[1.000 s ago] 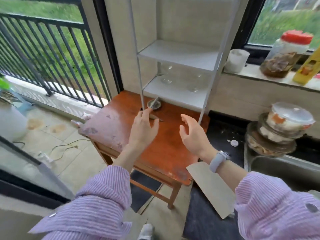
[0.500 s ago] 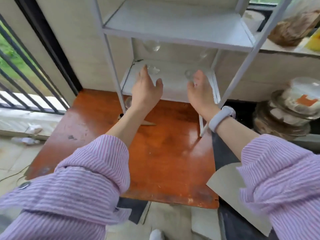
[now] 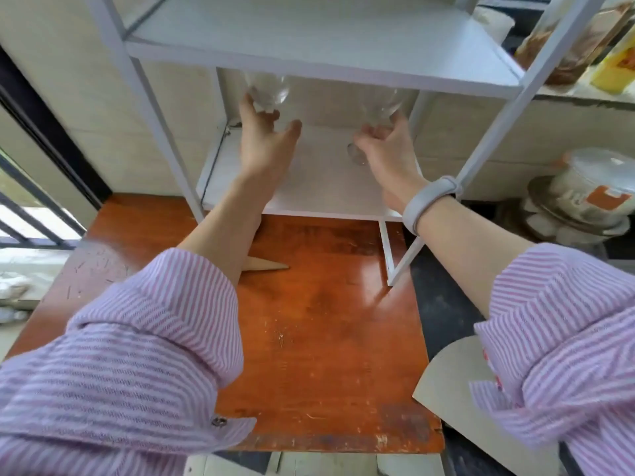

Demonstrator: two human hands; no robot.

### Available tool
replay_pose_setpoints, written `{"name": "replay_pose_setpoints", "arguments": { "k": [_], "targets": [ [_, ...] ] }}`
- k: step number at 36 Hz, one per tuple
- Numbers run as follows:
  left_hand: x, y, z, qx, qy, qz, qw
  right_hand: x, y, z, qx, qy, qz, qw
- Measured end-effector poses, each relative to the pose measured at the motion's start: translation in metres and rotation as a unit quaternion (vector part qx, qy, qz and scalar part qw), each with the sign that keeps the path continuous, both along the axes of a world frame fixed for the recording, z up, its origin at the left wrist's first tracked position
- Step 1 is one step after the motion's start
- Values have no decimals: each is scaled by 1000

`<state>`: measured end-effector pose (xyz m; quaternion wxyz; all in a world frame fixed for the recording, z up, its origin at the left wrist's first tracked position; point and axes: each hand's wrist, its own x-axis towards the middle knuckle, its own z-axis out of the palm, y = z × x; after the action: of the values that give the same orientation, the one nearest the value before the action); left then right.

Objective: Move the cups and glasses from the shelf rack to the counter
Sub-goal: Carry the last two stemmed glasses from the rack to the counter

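While the white shelf rack [image 3: 319, 49] stands on the orange-brown wooden table [image 3: 319, 331], both arms in striped purple sleeves reach under its upper board to the lower shelf. On the rack's left side the left hand [image 3: 264, 142] has its fingers spread around the bottom of a clear glass [image 3: 268, 89] tucked just below the upper board, touching it, though a firm grip is hard to tell. On the rack's right side the right hand [image 3: 385, 146], a grey band on its wrist, curls its fingers around a second clear glass [image 3: 381, 104]. Right of the rack sit food jars [image 3: 591, 190] on a dark counter.
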<state>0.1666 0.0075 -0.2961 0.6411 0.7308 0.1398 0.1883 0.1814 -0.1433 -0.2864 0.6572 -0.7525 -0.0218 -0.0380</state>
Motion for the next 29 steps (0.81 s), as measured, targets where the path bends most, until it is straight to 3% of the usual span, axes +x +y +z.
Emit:
{"name": "replay_pose_setpoints", "arguments": {
  "k": [9,13,16,24,29],
  "targets": [
    [-31,-16,1,10,-56,50,997,-38,-4,9,40,4,-3,999],
    [-68,-32,2,7,-47,49,998,-74,-16,6,77,4,-2,997],
    [-107,-50,2,-12,-37,26,999,-109,-36,-2,50,1,4,999],
    [-212,-137,-3,37,10,-43,998,-221,-145,-23,38,11,-37,999],
    [-259,-240,-12,48,60,-148,986,-289,-254,-38,-2,46,-139,989]
  ]
}}
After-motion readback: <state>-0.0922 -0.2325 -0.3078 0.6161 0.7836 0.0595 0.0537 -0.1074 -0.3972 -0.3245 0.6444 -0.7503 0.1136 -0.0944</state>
